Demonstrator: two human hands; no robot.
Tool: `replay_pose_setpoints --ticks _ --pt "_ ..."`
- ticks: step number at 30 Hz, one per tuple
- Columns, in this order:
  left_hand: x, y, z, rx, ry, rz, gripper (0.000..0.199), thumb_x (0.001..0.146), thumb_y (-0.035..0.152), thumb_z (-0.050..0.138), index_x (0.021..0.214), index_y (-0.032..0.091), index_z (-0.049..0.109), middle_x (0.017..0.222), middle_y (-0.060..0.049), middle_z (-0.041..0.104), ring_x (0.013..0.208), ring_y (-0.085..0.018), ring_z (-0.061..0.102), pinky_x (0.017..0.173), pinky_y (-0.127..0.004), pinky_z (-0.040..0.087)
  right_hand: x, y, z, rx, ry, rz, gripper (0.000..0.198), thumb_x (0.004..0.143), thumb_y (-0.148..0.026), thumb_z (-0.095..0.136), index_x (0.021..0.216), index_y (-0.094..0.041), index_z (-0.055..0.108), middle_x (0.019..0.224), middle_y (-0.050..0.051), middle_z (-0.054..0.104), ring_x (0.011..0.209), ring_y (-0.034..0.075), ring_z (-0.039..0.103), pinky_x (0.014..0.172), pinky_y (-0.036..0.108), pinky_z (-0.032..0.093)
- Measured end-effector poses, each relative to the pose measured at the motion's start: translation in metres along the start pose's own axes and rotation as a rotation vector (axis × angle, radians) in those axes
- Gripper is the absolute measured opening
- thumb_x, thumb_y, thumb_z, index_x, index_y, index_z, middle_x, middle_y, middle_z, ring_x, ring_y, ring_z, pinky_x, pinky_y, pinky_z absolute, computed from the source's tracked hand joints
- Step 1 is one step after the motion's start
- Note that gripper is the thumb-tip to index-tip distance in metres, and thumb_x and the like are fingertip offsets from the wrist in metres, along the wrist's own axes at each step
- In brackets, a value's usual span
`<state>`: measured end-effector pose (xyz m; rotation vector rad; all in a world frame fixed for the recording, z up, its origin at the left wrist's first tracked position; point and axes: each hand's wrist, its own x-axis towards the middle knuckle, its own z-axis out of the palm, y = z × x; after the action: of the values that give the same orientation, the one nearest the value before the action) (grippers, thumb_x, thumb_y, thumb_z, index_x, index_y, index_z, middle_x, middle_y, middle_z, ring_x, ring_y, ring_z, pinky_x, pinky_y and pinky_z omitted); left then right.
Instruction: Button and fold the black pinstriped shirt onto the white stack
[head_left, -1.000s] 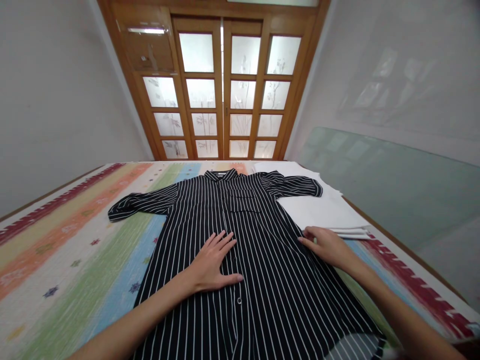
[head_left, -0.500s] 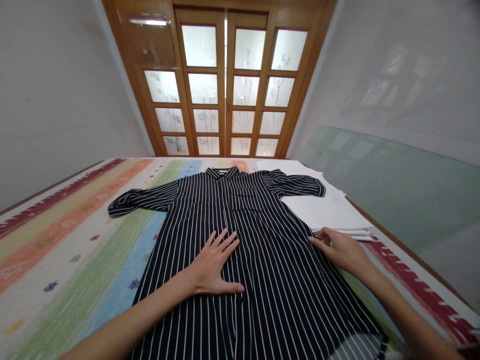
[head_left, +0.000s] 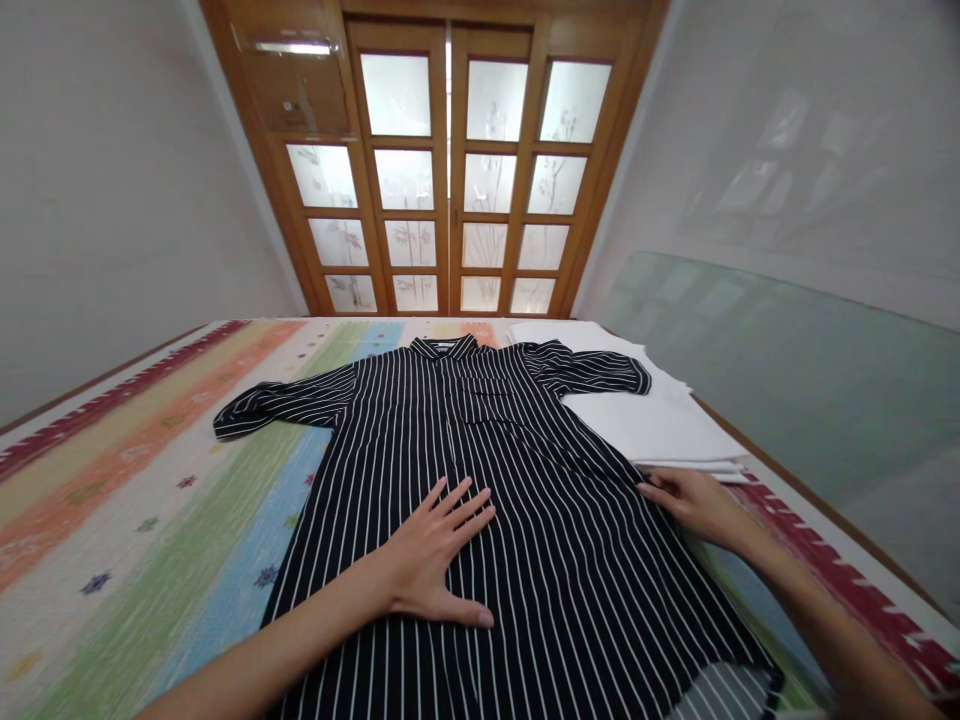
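Note:
A black shirt with white stripes (head_left: pixel 405 440) lies spread out face up, collar at the far end and sleeves out to both sides. My left hand (head_left: pixel 439 560) rests flat on its middle near the button line, fingers spread. At the shirt's right side edge, my right hand (head_left: pixel 690 503) pinches the fabric between thumb and fingers. Creases run from that pinched edge up toward the chest pocket. The lower right hem is turned up, showing a greyish inner side.
A multicoloured striped cloth (head_left: pixel 172 540) covers the table. White folded fabric (head_left: pixel 660 425) lies stacked under the right sleeve. A pale green glass panel (head_left: pixel 810 380) leans on the right wall. Wooden doors with frosted panes (head_left: pixel 409 180) stand beyond the far edge.
My right hand has moved outward to the right and slightly nearer, drawing the shirt's side edge with it. My left hand sits slightly lower in view, still flat on the shirt.

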<state>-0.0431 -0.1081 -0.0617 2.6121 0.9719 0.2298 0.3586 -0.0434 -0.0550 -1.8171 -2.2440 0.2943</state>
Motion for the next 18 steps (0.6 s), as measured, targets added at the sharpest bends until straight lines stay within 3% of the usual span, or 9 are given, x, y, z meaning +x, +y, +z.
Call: replay_pose_setpoints --ticks 4,8,11,14,18 --pt "0.000 0.001 0.000 0.006 0.000 0.005 0.099 0.074 0.080 0.043 0.152 0.030 0.009 0.159 -0.003 0.010 0.145 -0.035 0.007 0.116 -0.059 0.002 0.010 -0.004 -0.011 0.036 -0.005 0.042 0.045 0.080 -0.060 0.046 0.059 -0.022 0.055 0.056 0.005 0.063 0.057 0.022 0.059 0.055 0.031 0.039" --pt "0.000 0.002 0.000 0.022 -0.001 0.011 0.099 0.074 0.081 0.042 0.152 0.031 0.007 0.159 -0.004 0.008 0.145 -0.036 0.007 0.116 -0.060 0.002 0.036 -0.018 -0.023 0.174 0.061 0.136 0.044 0.083 -0.061 0.048 0.090 -0.021 0.064 0.066 0.004 0.070 0.060 0.022 0.065 0.057 0.030 0.046" --pt "-0.001 0.003 0.000 0.037 -0.010 0.007 0.100 0.074 0.082 0.041 0.152 0.031 0.005 0.159 -0.005 0.007 0.144 -0.037 0.007 0.115 -0.061 0.003 0.068 -0.022 -0.026 0.164 0.142 0.165 0.046 0.085 -0.053 0.049 0.116 -0.020 0.059 0.084 0.007 0.074 0.073 0.024 0.069 0.071 0.034 0.051" --pt "-0.003 0.005 0.001 0.044 -0.020 -0.002 0.094 0.078 0.078 0.039 0.152 0.030 0.004 0.159 -0.005 0.005 0.145 -0.036 0.005 0.116 -0.061 0.003 0.104 -0.014 -0.021 0.079 0.217 0.165 0.058 0.087 -0.047 0.048 0.135 -0.015 0.047 0.113 0.013 0.069 0.106 0.029 0.064 0.093 0.039 0.046" --pt "-0.005 0.007 0.001 0.028 -0.028 -0.019 0.078 0.088 0.067 0.033 0.152 0.033 0.004 0.159 -0.002 0.003 0.145 -0.034 0.003 0.116 -0.061 0.003 0.144 0.005 -0.007 0.018 0.125 0.226 0.065 0.090 -0.050 0.040 0.143 -0.011 0.040 0.136 0.017 0.054 0.124 0.032 0.053 0.102 0.040 0.040"
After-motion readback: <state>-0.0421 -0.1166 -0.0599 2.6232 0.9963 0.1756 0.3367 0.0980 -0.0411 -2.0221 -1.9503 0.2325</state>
